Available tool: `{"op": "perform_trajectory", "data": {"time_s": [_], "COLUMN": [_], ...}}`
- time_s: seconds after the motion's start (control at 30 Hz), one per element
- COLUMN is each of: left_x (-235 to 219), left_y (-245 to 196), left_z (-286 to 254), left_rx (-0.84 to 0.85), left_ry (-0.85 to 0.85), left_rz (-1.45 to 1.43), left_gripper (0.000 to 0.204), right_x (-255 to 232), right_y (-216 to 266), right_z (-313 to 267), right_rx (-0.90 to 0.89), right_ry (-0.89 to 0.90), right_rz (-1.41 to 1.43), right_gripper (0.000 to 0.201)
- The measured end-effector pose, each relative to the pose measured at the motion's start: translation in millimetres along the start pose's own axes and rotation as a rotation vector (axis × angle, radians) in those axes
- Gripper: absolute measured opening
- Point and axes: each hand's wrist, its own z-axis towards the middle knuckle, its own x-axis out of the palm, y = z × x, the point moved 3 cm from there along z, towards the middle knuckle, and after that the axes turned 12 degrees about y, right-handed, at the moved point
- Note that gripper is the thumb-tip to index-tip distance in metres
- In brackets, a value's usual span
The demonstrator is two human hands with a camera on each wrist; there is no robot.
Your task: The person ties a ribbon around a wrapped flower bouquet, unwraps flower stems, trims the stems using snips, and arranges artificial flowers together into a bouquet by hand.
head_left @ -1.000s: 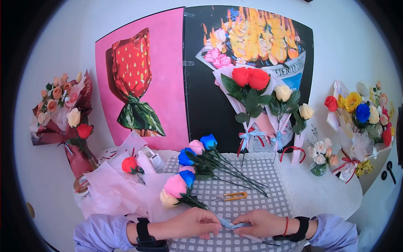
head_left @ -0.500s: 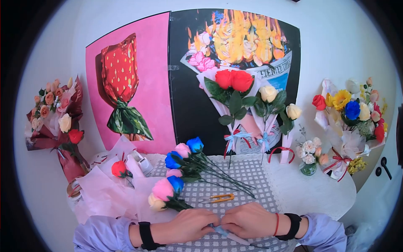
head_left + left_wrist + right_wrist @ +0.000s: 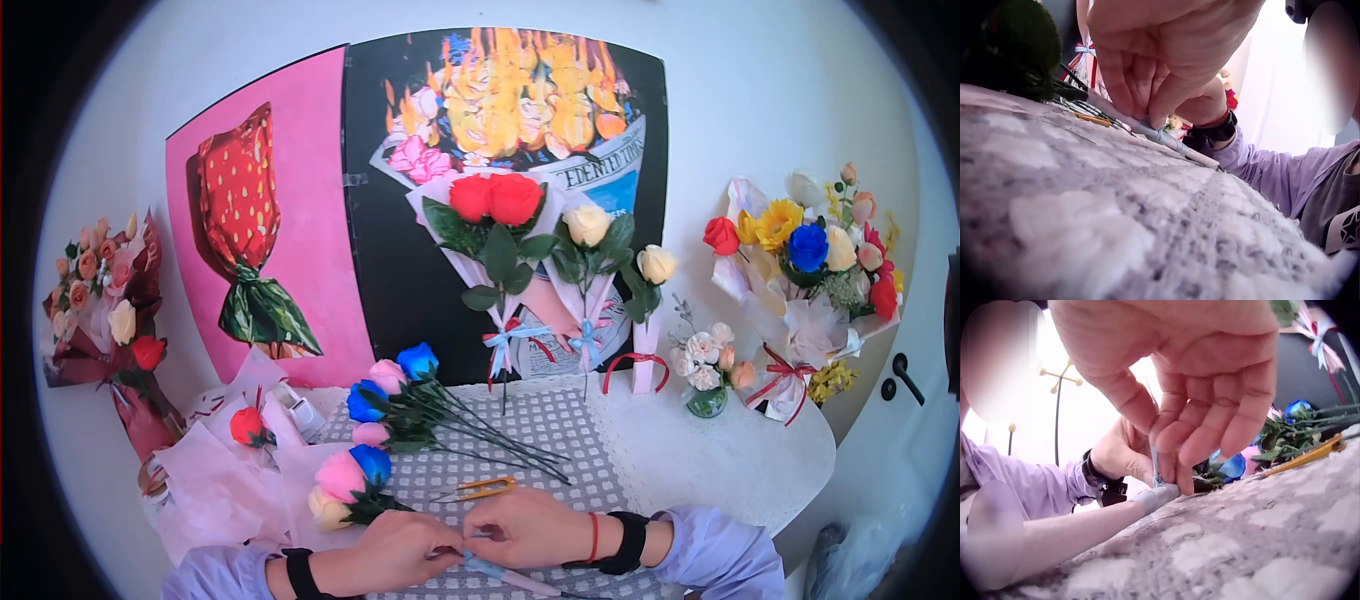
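Note:
A light blue ribbon [image 3: 1154, 464] is wound round the pale-wrapped stems [image 3: 1079, 540] of a small bouquet lying on the cloth. At its other end are a pink rose [image 3: 341, 476], a blue rose [image 3: 371, 464] and a cream rose [image 3: 328, 510]. My right hand [image 3: 525, 527] pinches a strand of the ribbon between thumb and fingertips, standing up from the wrap. Close against it, my left hand [image 3: 405, 548] pinches the ribbon low at the binding [image 3: 1159, 134]. The two hands nearly meet above the stems, hiding part of the knot in the head view.
Yellow-handled thread snips [image 3: 485, 488] lie just beyond my hands. Behind them are loose blue and pink roses [image 3: 370, 402]. Pink wrapping paper [image 3: 215, 490] and a red rose [image 3: 246, 427] lie left. Wrapped bouquets [image 3: 590, 260] stand at the back, a small glass vase [image 3: 707, 402] to the right.
My hands have come together from slightly apart, the right hand moving over the binding and drawing up a ribbon strand. The head view has turned right, so everything sits further left.

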Motion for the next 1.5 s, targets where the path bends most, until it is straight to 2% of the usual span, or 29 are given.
{"op": "perform_trajectory", "data": {"time_s": [0.03, 0.1, 0.17, 0.23, 0.27, 0.33, 0.53, 0.63, 0.7, 0.73, 0.8, 0.87, 0.93, 1.07, 1.17, 1.27, 1.33, 1.5], "left_x": [-1, -2, -3, -4, -4, -3, -1, -4, 1, 5, 9, 5, 5, 5, 2, 2, 0, -1], "left_y": [-1, -1, -1, -2, -1, 0, 3, 2, 6, 13, 17, 14, 17, 19, 17, 21, 15, 15], "left_z": [1, 3, 3, 5, 6, 5, 6, 6, 7, 6, 6, 4, 4, 4, 9, 12, 10, 12], "left_rx": [-0.017, -0.027, -0.018, -0.066, -0.119, -0.111, -0.110, -0.114, -0.121, -0.149, -0.164, -0.179, -0.213, -0.203, -0.117, -0.128, -0.120, -0.104], "left_ry": [0.007, 0.019, 0.011, 0.060, 0.101, 0.078, 0.059, 0.084, 0.115, 0.091, 0.062, 0.079, 0.093, 0.091, 0.065, 0.117, 0.132, 0.131], "left_rz": [-0.030, -0.053, -0.070, -0.044, -0.024, -0.054, -0.163, -0.175, -0.189, -0.344, -0.585, -0.578, -0.591, -0.599, -0.481, -0.413, -0.409, -0.425], "left_gripper": [0.017, 0.016, 0.016, 0.015, 0.015, 0.015, 0.015, 0.015, 0.014, 0.014, 0.013, 0.014, 0.015, 0.014, 0.014, 0.014, 0.013, 0.012], "right_x": [5, 4, 3, 5, 8, 23, 23, 26, 24, 24, 23, 19, 20, 21, 20, 24, 26, 33], "right_y": [2, 13, 16, 25, 23, 9, 8, 2, -1, -1, -2, -2, -3, -4, -4, -2, -2, -14], "right_z": [-2, -11, -14, -18, -18, -11, -9, -5, -4, -2, -2, -2, -1, 1, 0, 0, -2, 5], "right_rx": [0.006, -0.237, -0.289, -0.403, -0.402, -0.228, -0.098, -0.150, -0.104, -0.078, -0.082, -0.089, -0.015, -0.018, -0.038, -0.055, -0.133, -0.169], "right_ry": [-0.011, -0.482, -0.529, -0.512, -0.519, -0.291, -0.283, -0.336, -0.306, -0.259, -0.279, -0.298, -0.201, -0.188, -0.194, -0.235, -0.363, -0.420], "right_rz": [0.004, -0.111, -0.204, -0.440, -0.443, -0.452, -0.398, -0.371, -0.325, -0.278, -0.221, -0.171, -0.177, -0.185, -0.189, -0.231, -0.225, -0.235], "right_gripper": [0.010, 0.009, 0.014, 0.012, 0.012, 0.010, 0.009, 0.009, 0.010, 0.010, 0.010, 0.012, 0.010, 0.010, 0.011, 0.013, 0.009, 0.007]}}
